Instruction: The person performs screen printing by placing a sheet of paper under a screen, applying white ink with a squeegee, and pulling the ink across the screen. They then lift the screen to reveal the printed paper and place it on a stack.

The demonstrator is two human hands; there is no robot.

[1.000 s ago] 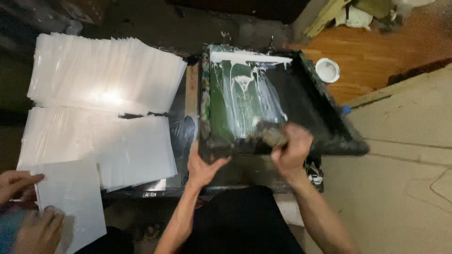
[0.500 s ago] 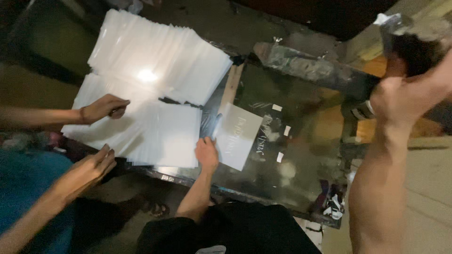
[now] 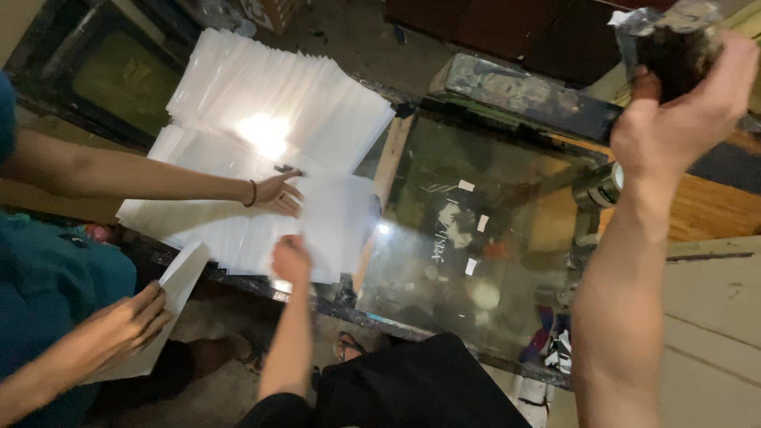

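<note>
Glossy glass table (image 3: 507, 238), matt paper sheets (image 3: 285, 119)

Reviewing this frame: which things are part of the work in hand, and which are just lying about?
In hand:
right hand gripping the raised dark frame
left hand on the top white sheet
glass plate below
stacked white sheets
co-worker's hand on the stack

Lying about:
tape roll
rags
wooden board
</note>
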